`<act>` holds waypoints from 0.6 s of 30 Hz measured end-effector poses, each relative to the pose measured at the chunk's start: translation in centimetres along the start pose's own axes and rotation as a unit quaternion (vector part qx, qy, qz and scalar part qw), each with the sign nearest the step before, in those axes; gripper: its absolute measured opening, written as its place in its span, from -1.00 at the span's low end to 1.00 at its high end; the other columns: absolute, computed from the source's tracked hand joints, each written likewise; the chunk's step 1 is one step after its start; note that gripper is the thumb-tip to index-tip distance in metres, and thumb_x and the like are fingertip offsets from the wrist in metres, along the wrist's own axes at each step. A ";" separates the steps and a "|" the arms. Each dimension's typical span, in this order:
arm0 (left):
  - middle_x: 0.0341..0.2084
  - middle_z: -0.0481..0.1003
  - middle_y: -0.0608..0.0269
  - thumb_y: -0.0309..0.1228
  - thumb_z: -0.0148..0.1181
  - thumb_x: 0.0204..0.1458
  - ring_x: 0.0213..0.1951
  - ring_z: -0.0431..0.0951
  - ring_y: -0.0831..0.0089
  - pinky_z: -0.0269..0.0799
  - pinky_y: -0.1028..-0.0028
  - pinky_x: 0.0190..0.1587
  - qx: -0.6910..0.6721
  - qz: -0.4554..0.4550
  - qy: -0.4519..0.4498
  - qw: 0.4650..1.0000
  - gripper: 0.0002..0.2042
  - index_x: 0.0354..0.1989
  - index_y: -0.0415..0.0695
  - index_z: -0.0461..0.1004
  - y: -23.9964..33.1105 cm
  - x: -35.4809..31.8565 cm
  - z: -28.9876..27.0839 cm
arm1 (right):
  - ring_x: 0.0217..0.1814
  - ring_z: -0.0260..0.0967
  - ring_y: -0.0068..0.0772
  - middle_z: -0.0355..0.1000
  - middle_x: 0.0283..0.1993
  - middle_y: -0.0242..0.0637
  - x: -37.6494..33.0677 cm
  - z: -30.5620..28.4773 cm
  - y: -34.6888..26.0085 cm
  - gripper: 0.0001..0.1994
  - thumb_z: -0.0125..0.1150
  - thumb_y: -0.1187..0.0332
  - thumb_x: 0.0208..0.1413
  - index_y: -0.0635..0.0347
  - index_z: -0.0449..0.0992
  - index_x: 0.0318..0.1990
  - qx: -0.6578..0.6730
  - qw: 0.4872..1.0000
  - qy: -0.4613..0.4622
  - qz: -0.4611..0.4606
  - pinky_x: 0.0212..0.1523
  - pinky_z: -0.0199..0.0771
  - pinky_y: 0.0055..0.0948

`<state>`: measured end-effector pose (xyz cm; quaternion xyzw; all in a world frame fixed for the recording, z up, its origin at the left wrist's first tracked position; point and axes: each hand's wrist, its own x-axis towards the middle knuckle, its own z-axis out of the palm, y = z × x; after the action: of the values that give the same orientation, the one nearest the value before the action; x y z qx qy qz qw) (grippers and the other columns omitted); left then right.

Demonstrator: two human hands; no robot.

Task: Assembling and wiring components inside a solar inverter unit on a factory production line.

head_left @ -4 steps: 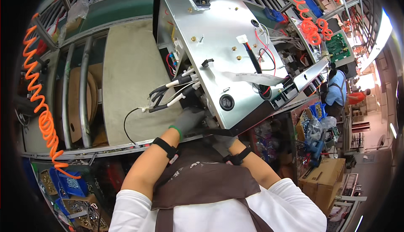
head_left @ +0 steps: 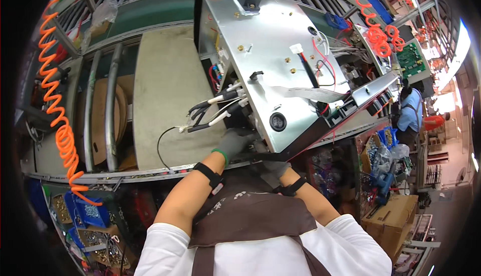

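A large silver sheet-metal chassis (head_left: 270, 35) stands tilted on the bench, with wires, brass standoffs and a flat grey ribbon cable (head_left: 313, 93) on its upper face. At its near left corner is my left hand (head_left: 236, 143), in a grey glove with a green cuff; its fingers reach in by the chassis edge and are hidden. My right hand (head_left: 273, 169), also in a grey glove, is just below the near corner, its fingers dark and unclear. A bundle of black and white cables (head_left: 218, 106) sticks out to the left, above my left hand.
An orange coiled hose (head_left: 62, 130) hangs at the left beside metal rollers (head_left: 111, 110). Blue bins (head_left: 90, 210) of small hardware sit lower left. On the right are a cardboard box (head_left: 391, 216), a green circuit board (head_left: 410, 58) and a person in blue (head_left: 411, 110).
The whole view has shifted, so the chassis, bench and arms appear slightly further right. Both hands stay near the chassis's near corner, with little visible movement against it.
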<state>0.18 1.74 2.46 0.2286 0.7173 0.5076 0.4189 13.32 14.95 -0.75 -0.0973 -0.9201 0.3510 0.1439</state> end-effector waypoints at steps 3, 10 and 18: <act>-0.28 0.54 0.13 -0.31 0.13 -0.02 -0.29 0.51 0.47 0.41 0.44 -0.26 -0.064 -0.017 -0.005 0.998 -0.69 -0.12 -0.16 0.50 1.2 -1.1 -0.3 | -0.51 0.37 -0.50 0.41 -0.48 -0.34 -0.6 -0.3 0.7 -0.84 0.12 0.38 0.09 0.21 0.47 -0.19 -0.042 0.998 0.032 -0.043 -0.51 0.37 -0.46; -0.16 0.50 0.05 -0.23 0.09 0.03 -0.15 0.51 0.31 0.38 0.42 -0.13 0.090 0.019 -0.048 0.995 -0.65 -0.06 -0.17 0.46 0.8 -0.8 -0.3 | -0.18 0.34 0.08 0.37 -0.24 -0.07 -1.9 2.3 5.4 -0.68 0.25 0.34 -0.15 0.20 0.44 -0.18 -0.022 1.000 -0.013 -0.006 -0.23 0.32 -0.08; -0.20 0.48 0.09 -0.24 0.03 0.05 -0.20 0.49 0.32 0.43 0.37 -0.18 -0.046 -0.159 -0.004 0.986 -0.58 0.05 -0.21 0.33 3.2 -1.3 0.0 | -0.04 0.30 0.15 0.39 -0.12 0.01 0.3 -1.3 -1.2 -0.57 0.17 0.34 -0.20 0.19 0.41 -0.08 0.004 0.995 0.070 -0.069 -0.06 0.30 -0.07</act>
<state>0.57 1.97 5.87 0.0943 0.7187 0.4661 0.5073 13.36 15.00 1.05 -0.0575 -0.9110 0.3362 0.2317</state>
